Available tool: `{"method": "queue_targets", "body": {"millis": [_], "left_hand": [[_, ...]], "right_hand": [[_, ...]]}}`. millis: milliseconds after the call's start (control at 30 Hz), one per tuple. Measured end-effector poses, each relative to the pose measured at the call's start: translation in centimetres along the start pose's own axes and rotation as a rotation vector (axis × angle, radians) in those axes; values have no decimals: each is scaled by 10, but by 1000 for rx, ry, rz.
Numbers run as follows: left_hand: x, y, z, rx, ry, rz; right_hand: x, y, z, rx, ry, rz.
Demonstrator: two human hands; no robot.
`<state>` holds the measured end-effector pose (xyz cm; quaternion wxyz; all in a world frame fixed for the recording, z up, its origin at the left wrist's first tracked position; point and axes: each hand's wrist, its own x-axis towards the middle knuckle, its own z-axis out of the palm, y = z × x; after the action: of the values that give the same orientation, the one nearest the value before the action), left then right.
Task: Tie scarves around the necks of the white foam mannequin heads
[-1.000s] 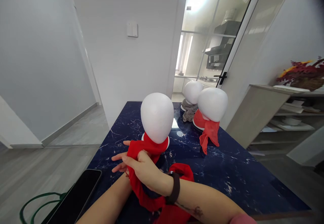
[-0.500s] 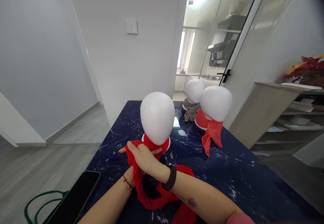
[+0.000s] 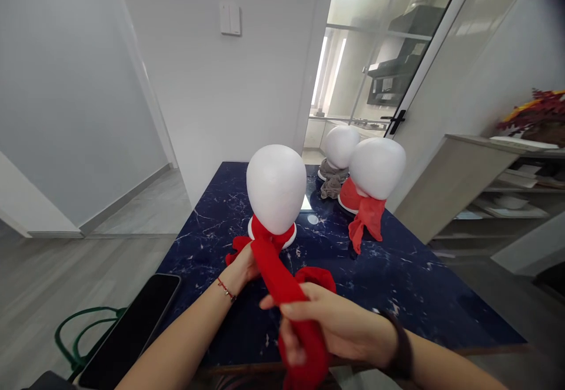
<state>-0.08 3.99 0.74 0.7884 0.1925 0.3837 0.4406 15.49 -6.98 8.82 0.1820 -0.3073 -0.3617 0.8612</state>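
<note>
A white foam head stands on the dark blue marble table, with a red scarf wrapped round its neck. My left hand is closed on the scarf just below the head's base. My right hand, with a dark band on its wrist, grips the long end of the scarf nearer to me and holds it stretched. The scarf's tail hangs below my right hand past the table's front edge.
Two more foam heads stand at the back: one with a red scarf, one with a grey scarf. A black phone lies at the table's left front corner. A green wire frame sits left below. Shelves stand at right.
My right hand has left the spot by the head's neck and drawn the scarf's end back toward me. My left hand has stayed at the neck and closed on the cloth.
</note>
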Motion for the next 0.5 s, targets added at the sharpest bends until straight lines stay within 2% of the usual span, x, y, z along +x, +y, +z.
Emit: {"method": "queue_targets", "body": {"millis": [67, 133, 167, 233, 300, 333, 400, 500], "left_hand": [[3, 1, 8, -38, -20, -6], [4, 1, 14, -100, -26, -5], [3, 1, 15, -135, -12, 0], [3, 1, 14, -192, 56, 9], [4, 0, 12, -221, 129, -3], [5, 0, 10, -228, 151, -9], [7, -1, 8, -236, 160, -14], [7, 0, 7, -216, 115, -11]], "right_hand": [[-44, 0, -19, -118, 1, 41], [-87, -10, -40, -224, 64, 0], [-107, -19, -49, -251, 138, -103], [-140, -42, -61, -254, 354, -437], [-161, -69, -62, -185, 657, -774], [-167, -83, -60, -172, 761, -891], [-174, -109, -52, -225, 875, -1021], [-182, -137, -51, -462, 922, -1083]]}}
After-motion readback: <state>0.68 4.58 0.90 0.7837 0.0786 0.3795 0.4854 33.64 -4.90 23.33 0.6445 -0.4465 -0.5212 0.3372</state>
